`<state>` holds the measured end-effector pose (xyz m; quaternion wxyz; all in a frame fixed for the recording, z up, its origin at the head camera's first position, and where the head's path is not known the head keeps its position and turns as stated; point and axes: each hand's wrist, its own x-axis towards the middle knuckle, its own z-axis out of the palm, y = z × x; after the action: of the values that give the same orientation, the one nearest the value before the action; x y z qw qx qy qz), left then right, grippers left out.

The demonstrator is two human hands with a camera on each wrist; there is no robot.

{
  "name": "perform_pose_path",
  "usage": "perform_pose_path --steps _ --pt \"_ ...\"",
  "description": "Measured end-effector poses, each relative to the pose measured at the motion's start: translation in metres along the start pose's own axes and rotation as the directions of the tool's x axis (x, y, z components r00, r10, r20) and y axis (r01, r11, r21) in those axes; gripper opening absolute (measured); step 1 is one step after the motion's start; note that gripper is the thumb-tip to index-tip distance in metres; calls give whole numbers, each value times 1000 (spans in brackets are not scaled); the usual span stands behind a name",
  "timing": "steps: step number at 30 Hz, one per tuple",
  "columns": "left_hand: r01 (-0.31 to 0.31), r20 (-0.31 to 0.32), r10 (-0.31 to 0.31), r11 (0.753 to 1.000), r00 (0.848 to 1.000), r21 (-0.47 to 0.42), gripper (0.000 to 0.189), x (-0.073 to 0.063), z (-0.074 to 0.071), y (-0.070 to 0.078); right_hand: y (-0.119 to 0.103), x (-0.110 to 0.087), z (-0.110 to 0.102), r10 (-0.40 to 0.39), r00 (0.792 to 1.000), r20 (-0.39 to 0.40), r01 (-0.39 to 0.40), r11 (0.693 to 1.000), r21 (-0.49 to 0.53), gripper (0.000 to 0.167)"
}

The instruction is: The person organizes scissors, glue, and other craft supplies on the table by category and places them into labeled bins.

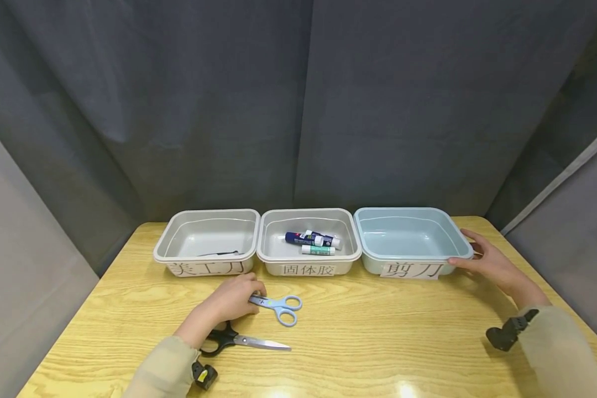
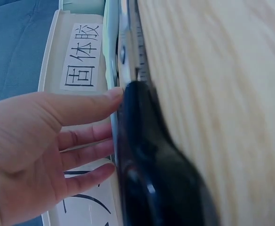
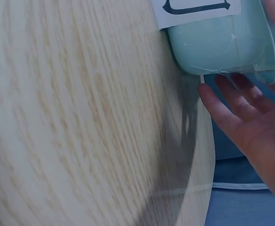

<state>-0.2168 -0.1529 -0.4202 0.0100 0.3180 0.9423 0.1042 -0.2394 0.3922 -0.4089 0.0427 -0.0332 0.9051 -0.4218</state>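
In the head view my left hand [image 1: 235,296] pinches the left end of light blue scissors [image 1: 280,303], whose finger loops point right. Its thumb and fingertips meet along the scissors' edge in the left wrist view. Black-handled scissors [image 1: 263,343] lie on the table just nearer to me, blades to the right. At the far right, my right hand [image 1: 492,266] holds the front right corner of a light blue bin [image 1: 373,261], thumb on the rim and fingers along its side. The bin has nothing in it and bears a paper label.
Left of the blue bin stand two pale grey bins: the middle bin [image 1: 271,267] with several glue sticks [image 1: 318,250], the left bin [image 1: 161,255] with a thin dark tool [image 1: 222,253]. A dark curtain [image 1: 298,110] hangs behind the wooden table [image 1: 368,331].
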Motion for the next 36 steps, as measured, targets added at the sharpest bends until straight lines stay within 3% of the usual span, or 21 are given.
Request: perform_pose_path --steps 10,19,27,36 --pt "-1 18 1 1000 1000 -16 17 0 1 4 5 2 2 5 1000 -12 -5 1000 -12 95" --pt "2 -5 -2 1000 1000 -24 17 -1 -1 11 1 2 3 5 1000 -29 -6 1000 -20 95" --pt "-64 -24 65 997 998 41 19 1 -6 23 -2 0 5 6 1000 -29 -6 1000 1 96" --pt "-100 -53 100 995 994 -4 19 4 -5 31 1 -2 6 -8 999 -37 9 1000 5 93"
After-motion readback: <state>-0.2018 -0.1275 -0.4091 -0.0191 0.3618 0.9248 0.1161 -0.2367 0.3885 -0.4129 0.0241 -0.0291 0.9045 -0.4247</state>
